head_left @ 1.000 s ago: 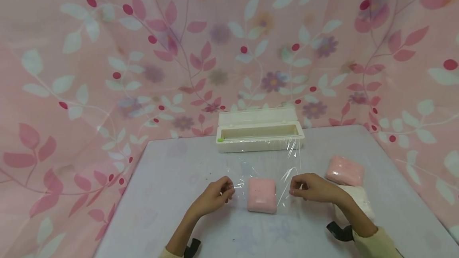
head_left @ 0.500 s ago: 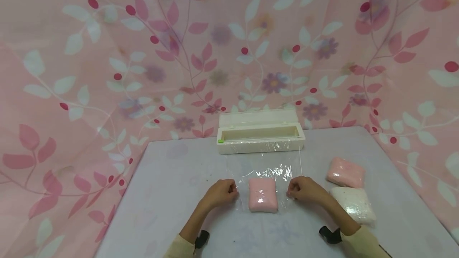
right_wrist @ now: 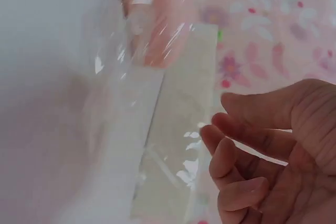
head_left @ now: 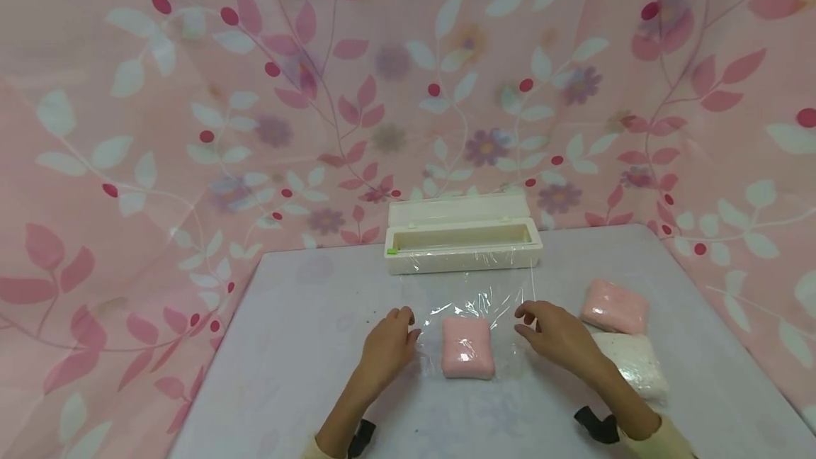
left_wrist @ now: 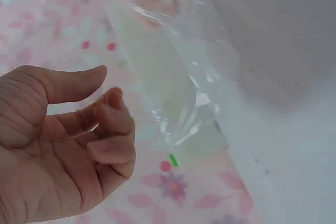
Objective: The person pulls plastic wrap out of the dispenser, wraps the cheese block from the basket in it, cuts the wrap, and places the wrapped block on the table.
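Note:
A pink pillow-shaped block (head_left: 467, 354) lies mid-table under a sheet of clear cling film (head_left: 478, 303). The film stretches back to a long white cling film dispenser (head_left: 464, 261) whose lid stands up. Just left of the block is my left hand (head_left: 387, 346), thumb and index apart and fingers loosely bent. On the other side, my right hand (head_left: 557, 338) hovers by the film's right edge, its thumb apart from the forefinger. Both wrist views show film shining beyond the fingertips, with nothing between thumb and fingers of the left hand (left_wrist: 79, 140) or right hand (right_wrist: 257, 156).
To the right, a film-wrapped pink block (head_left: 615, 307) sits behind a wrapped white block (head_left: 634, 365), which my right forearm partly covers. A green tab (head_left: 392, 251) marks the dispenser's left end. Floral curtain (head_left: 408, 91) surrounds the pale table (head_left: 306, 374) at back and sides.
Half a second ago both hands had thumb and fingers together at the film's edges beside the block. Now the fingers have parted and the hands have drawn slightly outward. The block stays put under the film.

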{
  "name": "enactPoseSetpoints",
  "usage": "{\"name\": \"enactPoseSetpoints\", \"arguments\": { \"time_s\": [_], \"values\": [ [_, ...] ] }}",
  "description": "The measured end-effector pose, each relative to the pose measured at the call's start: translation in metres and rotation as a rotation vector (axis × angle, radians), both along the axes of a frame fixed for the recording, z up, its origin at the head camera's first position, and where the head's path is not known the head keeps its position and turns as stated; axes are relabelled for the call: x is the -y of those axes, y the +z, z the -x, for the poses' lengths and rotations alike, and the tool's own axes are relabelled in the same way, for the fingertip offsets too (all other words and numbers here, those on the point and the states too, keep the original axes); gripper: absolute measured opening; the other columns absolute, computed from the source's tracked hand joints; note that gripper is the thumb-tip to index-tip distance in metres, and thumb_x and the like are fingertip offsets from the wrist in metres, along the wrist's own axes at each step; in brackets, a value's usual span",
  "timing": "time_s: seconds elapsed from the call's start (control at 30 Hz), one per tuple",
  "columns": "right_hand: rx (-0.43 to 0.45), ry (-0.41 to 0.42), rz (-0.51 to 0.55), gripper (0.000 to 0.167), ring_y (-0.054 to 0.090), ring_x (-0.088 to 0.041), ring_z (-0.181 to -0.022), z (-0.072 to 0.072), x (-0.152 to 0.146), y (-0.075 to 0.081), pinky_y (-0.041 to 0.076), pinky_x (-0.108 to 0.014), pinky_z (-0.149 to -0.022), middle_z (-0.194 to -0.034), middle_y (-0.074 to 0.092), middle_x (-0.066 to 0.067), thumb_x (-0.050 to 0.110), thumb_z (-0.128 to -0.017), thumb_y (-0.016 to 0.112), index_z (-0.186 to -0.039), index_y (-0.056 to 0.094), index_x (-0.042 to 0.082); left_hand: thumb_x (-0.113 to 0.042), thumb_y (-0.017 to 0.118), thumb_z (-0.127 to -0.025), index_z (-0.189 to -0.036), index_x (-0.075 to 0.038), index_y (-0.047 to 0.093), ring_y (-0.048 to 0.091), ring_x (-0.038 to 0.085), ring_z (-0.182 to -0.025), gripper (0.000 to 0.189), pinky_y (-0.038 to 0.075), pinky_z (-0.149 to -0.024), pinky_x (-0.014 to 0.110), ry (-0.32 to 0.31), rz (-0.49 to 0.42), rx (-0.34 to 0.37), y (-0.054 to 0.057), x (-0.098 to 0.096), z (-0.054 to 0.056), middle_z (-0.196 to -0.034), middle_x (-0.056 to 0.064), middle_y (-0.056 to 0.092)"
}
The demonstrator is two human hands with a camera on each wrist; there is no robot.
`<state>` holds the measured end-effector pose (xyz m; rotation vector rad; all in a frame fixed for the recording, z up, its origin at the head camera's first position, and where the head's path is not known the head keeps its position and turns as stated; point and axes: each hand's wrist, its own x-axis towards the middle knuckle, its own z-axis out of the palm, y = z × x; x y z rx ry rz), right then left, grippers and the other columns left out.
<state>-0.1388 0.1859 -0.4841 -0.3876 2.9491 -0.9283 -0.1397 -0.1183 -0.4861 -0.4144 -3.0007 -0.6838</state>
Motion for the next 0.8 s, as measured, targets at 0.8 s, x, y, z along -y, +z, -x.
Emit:
{"name": "enactPoseSetpoints", "arguments": {
  "time_s": [0.8],
  "values": [
    [-0.125,0.117,-0.059,0.062,0.061,-0.012,-0.068,-0.03,0.046,-0.046,0.046,-0.033,-0.058,-0.086,0.071,0.002,0.02,-0.068,0.087,-0.122,0.057,0.013,-0.014,0.079,-0.081,-0.102,-0.009,0.059,0.046,0.012,-0.079,0.029,0.042,-0.065,0.025,-0.256,0.154,0.088,-0.041,-0.033,-0.014,-0.091,0.0,0.054]
  ]
}}
